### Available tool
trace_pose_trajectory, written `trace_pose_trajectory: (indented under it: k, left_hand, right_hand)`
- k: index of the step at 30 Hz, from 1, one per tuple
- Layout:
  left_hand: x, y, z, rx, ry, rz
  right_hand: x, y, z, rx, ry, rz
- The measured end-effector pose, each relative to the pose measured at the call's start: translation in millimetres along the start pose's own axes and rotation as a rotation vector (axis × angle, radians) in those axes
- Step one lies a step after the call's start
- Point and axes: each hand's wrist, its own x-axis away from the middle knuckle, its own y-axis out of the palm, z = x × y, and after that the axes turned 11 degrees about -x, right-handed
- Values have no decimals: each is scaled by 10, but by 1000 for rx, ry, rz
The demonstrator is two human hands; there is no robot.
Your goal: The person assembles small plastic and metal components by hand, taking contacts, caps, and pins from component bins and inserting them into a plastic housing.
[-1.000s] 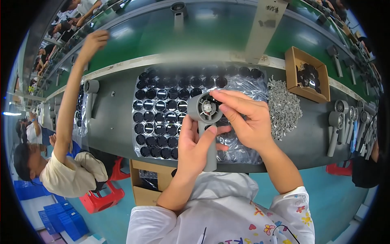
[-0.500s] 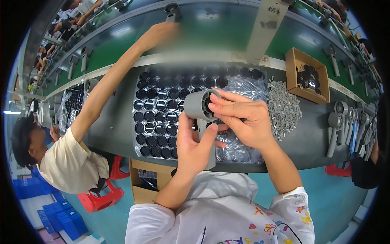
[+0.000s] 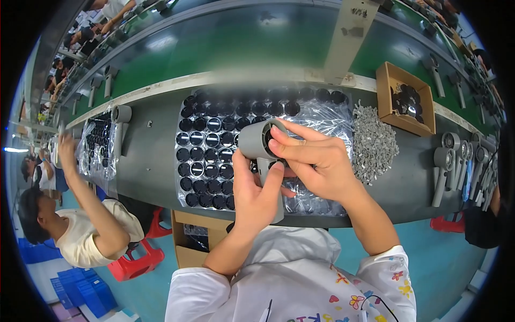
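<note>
A grey hair dryer housing (image 3: 250, 141), a wide round barrel on a straight handle, is held up in front of me. My left hand (image 3: 253, 196) wraps the handle just below the barrel, its thumb lying near the neck. At the barrel's right end, the fingers of my right hand (image 3: 317, 161) are bent over the rim, with their tips at the dark opening. Whether a small part sits under those fingertips is hidden. Beneath both hands lies a clear plastic tray (image 3: 316, 203) with rows of round black caps (image 3: 197, 169).
Right of the tray are a heap of small grey parts (image 3: 374, 145), a cardboard box (image 3: 383, 102) of black pieces and several grey housings (image 3: 443, 161). A green conveyor (image 3: 236, 51) runs behind a pale rail. At left, a co-worker (image 3: 96, 225) sits on a red stool (image 3: 137, 263).
The co-worker's arm has drawn back from the conveyor to the far left, and the housing near that hand has left its spot there. My hands and the held housing have shifted slightly left.
</note>
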Motion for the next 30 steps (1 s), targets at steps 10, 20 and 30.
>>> trace_pose_trajectory:
  k: [10, 20, 30]
  left_hand:
    - [-38, -147, -124, 259, -115, -206]
    - [17, -44, 29, 125, 152, -46]
    - [43, -55, 8, -71, 196, -41]
  right_hand:
    - [-6, -152, -82, -468, 63, 73]
    - [-8, -143, -97, -608, 362, -44]
    - [63, -44, -27, -871, 377, 7]
